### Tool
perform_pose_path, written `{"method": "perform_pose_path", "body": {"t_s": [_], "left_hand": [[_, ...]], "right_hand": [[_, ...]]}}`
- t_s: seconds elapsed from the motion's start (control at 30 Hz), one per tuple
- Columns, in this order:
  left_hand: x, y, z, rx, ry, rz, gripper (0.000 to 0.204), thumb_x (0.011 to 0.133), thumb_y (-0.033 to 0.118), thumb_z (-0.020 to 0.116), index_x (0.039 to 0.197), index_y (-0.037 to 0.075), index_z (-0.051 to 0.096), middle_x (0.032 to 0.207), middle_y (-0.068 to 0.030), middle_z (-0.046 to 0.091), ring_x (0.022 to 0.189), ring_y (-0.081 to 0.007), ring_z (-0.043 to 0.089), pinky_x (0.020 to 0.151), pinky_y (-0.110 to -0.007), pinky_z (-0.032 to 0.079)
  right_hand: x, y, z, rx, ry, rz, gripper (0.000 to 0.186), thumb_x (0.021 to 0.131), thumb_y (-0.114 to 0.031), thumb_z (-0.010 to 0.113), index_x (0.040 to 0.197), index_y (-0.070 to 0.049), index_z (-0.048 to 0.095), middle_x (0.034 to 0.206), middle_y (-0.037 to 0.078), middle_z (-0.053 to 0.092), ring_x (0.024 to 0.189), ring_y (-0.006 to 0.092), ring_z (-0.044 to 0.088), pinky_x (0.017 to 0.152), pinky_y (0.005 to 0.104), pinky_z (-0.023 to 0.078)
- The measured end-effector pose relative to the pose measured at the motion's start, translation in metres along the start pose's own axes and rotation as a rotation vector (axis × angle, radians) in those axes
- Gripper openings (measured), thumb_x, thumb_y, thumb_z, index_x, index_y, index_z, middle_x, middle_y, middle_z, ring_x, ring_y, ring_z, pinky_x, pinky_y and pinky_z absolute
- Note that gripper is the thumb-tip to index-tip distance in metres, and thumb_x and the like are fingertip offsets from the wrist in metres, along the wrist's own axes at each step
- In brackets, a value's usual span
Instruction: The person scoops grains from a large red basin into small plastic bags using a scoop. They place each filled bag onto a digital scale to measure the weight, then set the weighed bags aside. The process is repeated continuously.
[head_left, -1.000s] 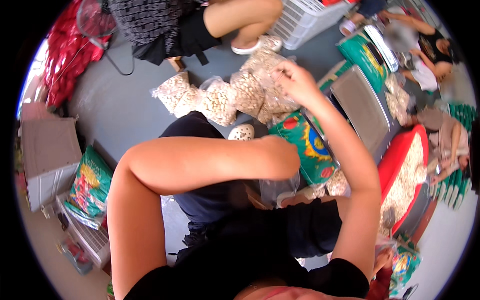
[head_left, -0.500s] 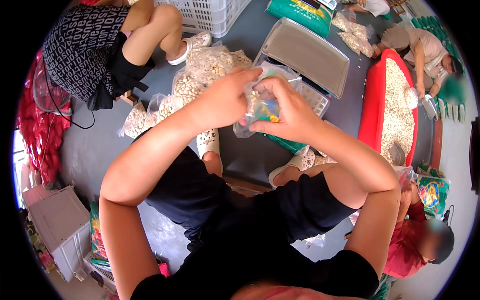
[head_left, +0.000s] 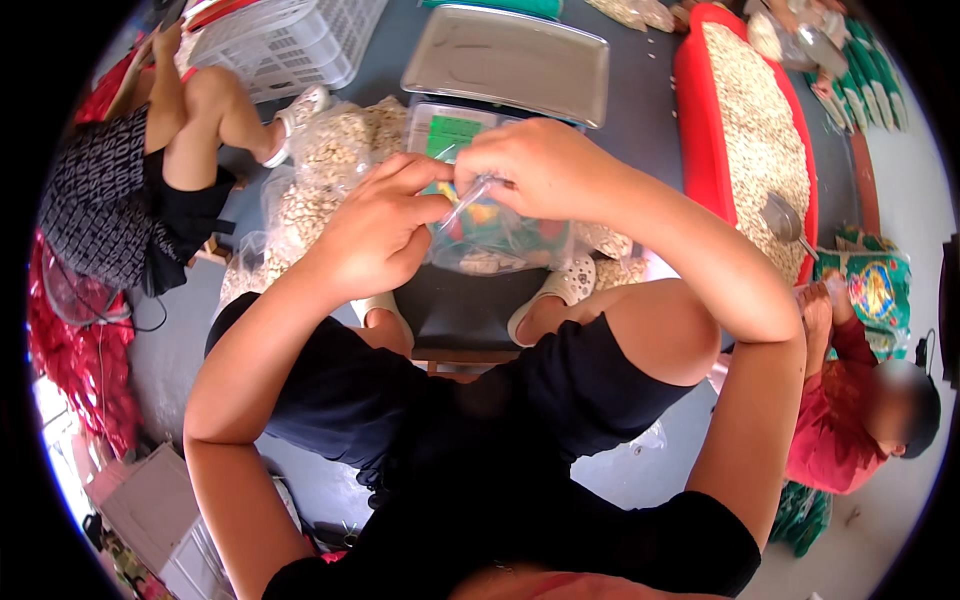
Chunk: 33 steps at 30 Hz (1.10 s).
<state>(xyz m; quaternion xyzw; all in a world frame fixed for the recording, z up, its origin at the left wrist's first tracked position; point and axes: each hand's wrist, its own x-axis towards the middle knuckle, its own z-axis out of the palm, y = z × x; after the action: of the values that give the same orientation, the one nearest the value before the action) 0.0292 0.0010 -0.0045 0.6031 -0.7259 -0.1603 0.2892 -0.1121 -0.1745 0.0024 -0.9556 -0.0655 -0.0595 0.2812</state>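
Note:
A clear plastic bag (head_left: pixel 505 245) hangs in front of me above the black stool, with a few pale pieces at its bottom. Colours show through or on it, and I cannot tell which. My right hand (head_left: pixel 535 170) is closed on the bag's gathered, twisted upper edge. From the other side my left hand (head_left: pixel 380 220) grips the bag's top corner, its fingers curled and their tips almost meeting the right hand. Just beyond the hands is a digital scale (head_left: pixel 450 130) with a green display and a steel pan (head_left: pixel 505 65).
Bags of pale beans or seeds (head_left: pixel 315 180) stand left of the scale. At the right lies a long red tub (head_left: pixel 690 110) of pale flat seeds with a metal scoop (head_left: pixel 782 215). A white crate (head_left: pixel 290 45) is at the far left. Co-workers sit left and right.
My view has shifted, so the scale and tub sit farther left. The right hand has moved from the bag's side to its top edge, and the bag now hangs lower, below both hands.

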Motion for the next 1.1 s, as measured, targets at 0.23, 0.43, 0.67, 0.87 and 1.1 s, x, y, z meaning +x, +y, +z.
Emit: {"method": "perform_pose_path", "body": {"t_s": [0.23, 0.43, 0.67, 0.87, 1.1], "left_hand": [[0.022, -0.004, 0.003, 0.225, -0.099, -0.096, 0.007, 0.069, 0.011, 0.071, 0.073, 0.011, 0.067, 0.079, -0.005, 0.059, 0.083, -0.0277, 0.055, 0.075, -0.039, 0.043], [0.019, 0.007, 0.011, 0.319, -0.197, -0.267, 0.006, 0.076, 0.018, 0.068, 0.074, 0.013, 0.07, 0.066, -0.0097, 0.064, 0.062, -0.0297, 0.062, 0.058, -0.04, 0.048], [0.015, -0.003, 0.024, 0.252, -0.279, -0.397, 0.027, 0.082, 0.029, 0.063, 0.066, 0.008, 0.066, 0.059, -0.0127, 0.06, 0.059, -0.0325, 0.061, 0.056, -0.042, 0.048], [-0.006, -0.033, 0.019, 0.371, -0.186, -0.623, 0.043, 0.088, 0.032, 0.06, 0.058, 0.001, 0.063, 0.051, -0.0141, 0.056, 0.051, -0.0336, 0.057, 0.054, -0.041, 0.046], [-0.017, -0.042, 0.01, 0.481, -0.367, -0.723, 0.037, 0.081, 0.031, 0.061, 0.062, -0.001, 0.064, 0.065, -0.0204, 0.06, 0.067, -0.0367, 0.061, 0.065, -0.046, 0.049]], "right_hand": [[-0.034, 0.007, -0.023, 0.112, -0.259, 0.307, 0.016, 0.079, -0.014, 0.067, 0.093, -0.01, 0.064, 0.074, 0.007, 0.063, 0.059, 0.0196, 0.061, 0.057, 0.0339, 0.045], [-0.103, 0.094, -0.003, 0.373, 0.145, 0.588, 0.025, 0.085, -0.028, 0.065, 0.1, -0.007, 0.065, 0.081, 0.01, 0.063, 0.074, 0.0173, 0.06, 0.066, 0.0305, 0.046], [-0.271, 0.192, 0.113, -0.148, -0.39, 1.232, 0.067, 0.07, -0.063, 0.066, 0.114, -0.012, 0.063, 0.113, 0.016, 0.061, 0.109, 0.033, 0.057, 0.093, 0.045, 0.045], [-0.255, 0.203, 0.159, -0.204, -0.144, 1.444, 0.062, 0.078, -0.06, 0.059, 0.116, -0.012, 0.062, 0.115, 0.019, 0.061, 0.109, 0.0319, 0.058, 0.088, 0.0439, 0.048], [-0.261, 0.235, 0.17, -0.288, -0.034, 1.351, 0.03, 0.091, -0.031, 0.05, 0.094, -0.007, 0.068, 0.101, 0.017, 0.067, 0.094, 0.0351, 0.064, 0.081, 0.0463, 0.051]]}}
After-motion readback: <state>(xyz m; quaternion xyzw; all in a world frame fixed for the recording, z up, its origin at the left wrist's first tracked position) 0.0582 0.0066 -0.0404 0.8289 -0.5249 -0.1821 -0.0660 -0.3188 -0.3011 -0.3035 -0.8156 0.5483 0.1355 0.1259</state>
